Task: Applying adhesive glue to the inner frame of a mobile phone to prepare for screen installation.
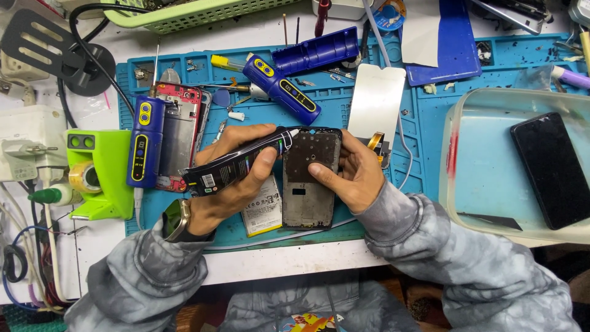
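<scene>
Glue tube [236, 165] squeezed in left hand [230, 178], nozzle seemingly touching phone frame [310, 178], gripped by right hand [350, 172]

At the frame's centre a black glue tube [239, 165] with a white tip and a white barcode label lies slantwise. Just below it, at lower centre, a flat white battery label [263, 215] has a yellow edge. At upper centre a pale, blank screen panel [376, 103] stands upright on the blue mat. At the right, a black phone [551, 169] with a dark screen lies in a clear tub [467, 203].
</scene>
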